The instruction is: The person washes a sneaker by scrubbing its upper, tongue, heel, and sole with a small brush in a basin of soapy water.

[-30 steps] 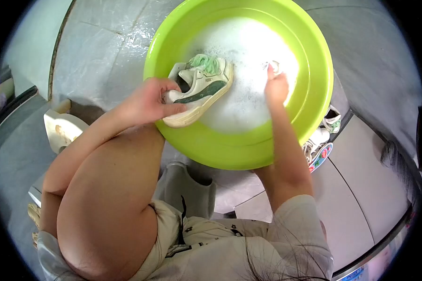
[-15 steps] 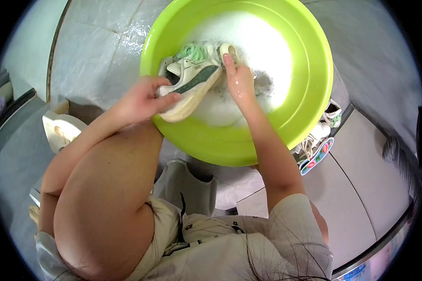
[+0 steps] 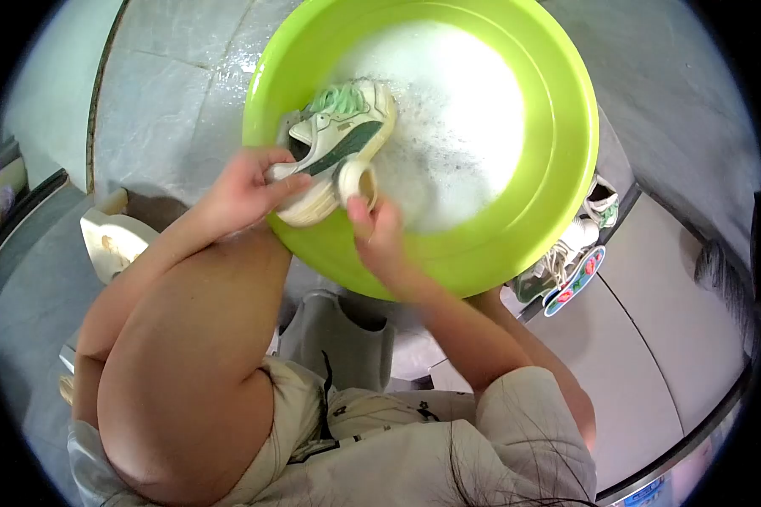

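A white sneaker (image 3: pixel 320 179) with a dark green side stripe and pale green laces is held tilted over the near left part of a lime-green basin (image 3: pixel 562 160). My left hand (image 3: pixel 249 188) grips its heel end, fingers closed. In my right hand (image 3: pixel 382 241) is a small cream scrub brush (image 3: pixel 359 182) with a rounded, looped handle, pinched between thumb and fingers. The brush is against the side of the sole near the heel. Its bristle side is mostly hidden. White suds (image 3: pixel 473 127) cover much of the water in the basin.
To the right of the basin, another white shoe (image 3: pixel 600 198) with green laces stands by white laced shoes (image 3: pixel 562 253) and a colourful insole (image 3: pixel 575 280). A grey stool (image 3: pixel 338 338) is below the basin. At left sits a cream plastic object (image 3: pixel 114 241).
My right hand has moved with the brush from the toe end of the sneaker down and left to the sole near its heel. My left hand keeps its hold.
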Demonstrator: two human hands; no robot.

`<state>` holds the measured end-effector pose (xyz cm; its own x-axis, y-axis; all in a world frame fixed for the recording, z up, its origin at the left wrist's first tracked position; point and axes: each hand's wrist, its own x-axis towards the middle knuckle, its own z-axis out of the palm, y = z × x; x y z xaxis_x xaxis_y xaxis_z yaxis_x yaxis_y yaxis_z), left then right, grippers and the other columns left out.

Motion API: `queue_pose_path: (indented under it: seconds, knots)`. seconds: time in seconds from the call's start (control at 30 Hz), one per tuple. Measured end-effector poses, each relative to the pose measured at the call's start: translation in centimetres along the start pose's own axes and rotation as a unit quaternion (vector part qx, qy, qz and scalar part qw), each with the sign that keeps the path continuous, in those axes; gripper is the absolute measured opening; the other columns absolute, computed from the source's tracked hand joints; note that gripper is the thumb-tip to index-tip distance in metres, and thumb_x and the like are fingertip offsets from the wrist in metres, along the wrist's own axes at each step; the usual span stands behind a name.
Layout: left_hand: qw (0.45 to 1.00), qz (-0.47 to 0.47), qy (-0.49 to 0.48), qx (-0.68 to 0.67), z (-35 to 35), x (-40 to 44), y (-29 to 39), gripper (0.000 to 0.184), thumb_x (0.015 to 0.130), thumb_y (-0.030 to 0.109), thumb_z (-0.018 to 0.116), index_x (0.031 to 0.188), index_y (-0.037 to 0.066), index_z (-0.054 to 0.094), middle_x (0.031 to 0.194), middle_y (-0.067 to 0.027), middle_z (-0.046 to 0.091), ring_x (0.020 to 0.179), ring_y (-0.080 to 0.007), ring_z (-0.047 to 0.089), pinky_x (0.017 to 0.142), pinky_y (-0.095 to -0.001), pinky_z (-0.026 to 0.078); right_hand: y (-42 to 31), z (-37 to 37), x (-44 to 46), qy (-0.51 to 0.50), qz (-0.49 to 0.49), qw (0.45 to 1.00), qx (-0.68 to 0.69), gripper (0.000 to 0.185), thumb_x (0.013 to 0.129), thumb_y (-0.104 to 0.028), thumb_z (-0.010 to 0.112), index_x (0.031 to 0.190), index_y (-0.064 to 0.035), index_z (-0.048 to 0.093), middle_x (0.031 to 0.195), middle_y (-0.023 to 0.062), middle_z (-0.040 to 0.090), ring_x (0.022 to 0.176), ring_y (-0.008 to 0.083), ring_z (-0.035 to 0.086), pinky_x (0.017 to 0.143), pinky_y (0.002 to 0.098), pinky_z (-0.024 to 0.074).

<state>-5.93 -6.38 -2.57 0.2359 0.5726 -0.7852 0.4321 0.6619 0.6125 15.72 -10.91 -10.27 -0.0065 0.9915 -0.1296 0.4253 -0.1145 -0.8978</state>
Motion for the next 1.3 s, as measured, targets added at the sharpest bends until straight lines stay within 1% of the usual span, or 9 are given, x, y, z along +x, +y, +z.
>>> queue_pose_path:
  seconds: [0.1,0.2,0.3,0.37,0.5,0.77,0.93,1.07,1.3]
  knots:
    - [1.0,0.018,-0.008,-0.018,0.0,0.0,-0.2,0.017,0.092,0.014,0.067,0.096,-0.002,0.065,0.083,0.0014,0.065,0.075,-0.004,0.057,0.064,-0.0226,0.046,1.1,-1.4,2.3,-0.121,0.292,0.949,-0.003,0.059,0.098,-0.053,0.046,0.099,0.0026,0.065,0.075,0.0187,0.064,0.07,0.0291,0.06,0.065,0.0428,0.0475]
    - [1.0,0.021,0.005,-0.019,0.0,0.2,-0.3,0.017,0.092,0.014,0.067,0.097,-0.002,0.065,0.083,0.0012,0.066,0.076,-0.0039,0.057,0.064,-0.0225,0.046,3.7,-1.6,7.2,-0.087,0.314,0.945,-0.018,0.061,0.098,-0.053,0.044,0.106,0.0044,0.063,0.086,0.0199,0.066,0.075,0.0293,0.061,0.07,0.0429,0.0493]
    - [0.999,0.021,-0.004,-0.04,0.2,-0.5,0.7,0.017,0.092,0.013,0.066,0.097,-0.003,0.065,0.082,0.0008,0.066,0.075,-0.0038,0.057,0.063,-0.0222,0.046,3.1,0.6,0.8,0.036,-0.025,0.993,-0.109,0.063,0.098,-0.054,0.044,0.108,0.0051,0.062,0.091,0.0219,0.067,0.079,0.0296,0.063,0.072,0.044,0.0498]
    - [0.998,0.036,-0.011,-0.051,0.1,-0.2,1.1,0.017,0.092,0.014,0.066,0.097,-0.003,0.066,0.082,0.0005,0.066,0.073,-0.0038,0.057,0.063,-0.0221,0.046,2.0,0.8,0.7,0.043,-0.07,0.993,-0.086,0.064,0.097,-0.055,0.044,0.106,0.0052,0.063,0.092,0.0229,0.067,0.081,0.0308,0.064,0.073,0.0444,0.0499]
    - [0.999,0.029,-0.012,-0.009,0.1,-0.5,1.0,0.017,0.092,0.014,0.067,0.097,-0.003,0.066,0.082,0.0,0.066,0.073,-0.0038,0.057,0.063,-0.022,0.046,3.5,-2.3,7.5,-0.105,0.271,0.954,-0.076,0.07,0.094,-0.061,0.045,0.099,0.0049,0.067,0.092,0.0234,0.068,0.085,0.0358,0.066,0.076,0.0452,0.0508]
    - [0.997,0.039,-0.029,-0.052,-0.3,0.1,0.2,0.02,0.092,0.016,0.067,0.101,-0.001,0.065,0.083,-0.0009,0.066,0.071,-0.006,0.059,0.063,-0.0221,0.048,10.8,-5.4,11.1,0.032,0.284,0.885,-0.368,0.081,0.088,-0.073,0.044,0.086,0.0044,0.069,0.076,0.0238,0.067,0.076,0.0355,0.068,0.069,0.0475,0.0516]
    - [0.994,-0.019,-0.102,-0.03,-1.2,0.2,1.3,0.034,0.097,0.034,0.058,0.102,0.001,0.066,0.085,-0.003,0.066,0.073,-0.0097,0.06,0.067,-0.0247,0.049,4.2,-3.2,6.7,-0.047,0.165,0.985,-0.028,0.076,0.09,-0.068,0.047,0.09,0.0051,0.067,0.071,0.0228,0.065,0.069,0.0362,0.067,0.064,0.0484,0.0505]
    - [0.967,-0.077,-0.118,-0.21,-0.7,-0.3,1.5,0.059,0.1,0.053,0.039,0.104,-0.001,0.065,0.091,-0.0078,0.067,0.078,-0.0166,0.063,0.069,-0.0291,0.053,-6.5,-4.3,2.7,-0.294,0.111,0.94,-0.131,0.071,0.091,-0.066,0.046,0.093,0.0018,0.067,0.073,0.0223,0.066,0.071,0.0388,0.066,0.066,0.0476,0.0511]
    - [0.913,-0.023,-0.191,-0.361,-0.1,0.6,5.2,0.062,0.1,0.047,0.036,0.122,-0.009,0.053,0.111,-0.0185,0.064,0.097,-0.0289,0.066,0.077,-0.0449,0.059,-8.2,-8.2,5.0,-0.19,0.134,0.961,-0.152,0.068,0.089,-0.063,0.053,0.089,0.004,0.065,0.073,0.0239,0.065,0.071,0.0422,0.065,0.067,0.0494,0.0495]
